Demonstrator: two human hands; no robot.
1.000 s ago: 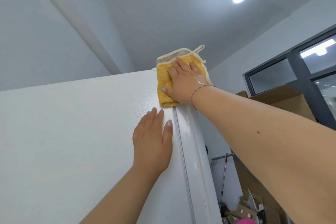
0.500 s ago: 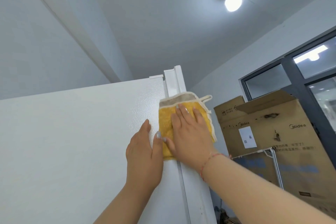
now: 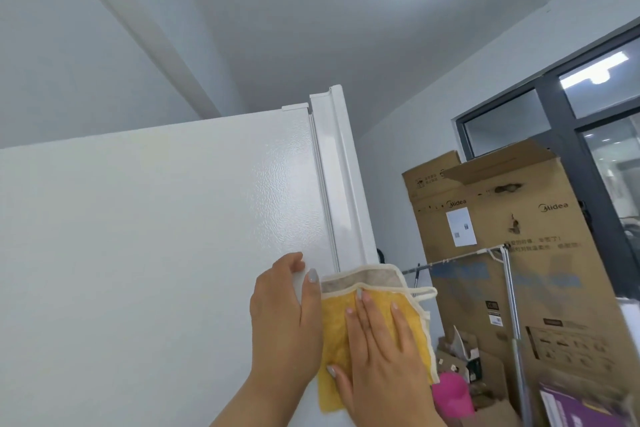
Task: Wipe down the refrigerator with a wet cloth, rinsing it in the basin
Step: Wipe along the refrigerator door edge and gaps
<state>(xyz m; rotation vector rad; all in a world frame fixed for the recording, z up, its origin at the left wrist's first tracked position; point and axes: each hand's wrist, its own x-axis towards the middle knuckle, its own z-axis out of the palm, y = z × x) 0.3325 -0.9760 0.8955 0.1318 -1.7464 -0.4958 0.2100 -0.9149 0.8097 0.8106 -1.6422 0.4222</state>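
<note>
The white refrigerator (image 3: pixel 156 236) fills the left half of the view, seen from its side panel, with the door's edge strip (image 3: pixel 337 184) running down the right. A yellow cloth (image 3: pixel 337 340) with cream trim and a grey band lies flat over that edge, low in the view. My right hand (image 3: pixel 377 360) presses the cloth against the fridge with fingers spread flat. Just left of the cloth, my left hand (image 3: pixel 284 326) rests flat on the side panel, thumb touching the cloth's border. No basin is in view.
A tall brown Midea cardboard box (image 3: pixel 502 236) stands right of the fridge. A metal rack (image 3: pixel 509 288) crosses in front of it. Smaller boxes, a pink object (image 3: pixel 453 395) and a purple box (image 3: pixel 581 406) clutter the floor. Dark-framed windows (image 3: pixel 571 121) are behind.
My right hand has slid the cloth down the fridge's door edge from the top corner to well below it. My left hand moved down alongside, and the view tilted lower.
</note>
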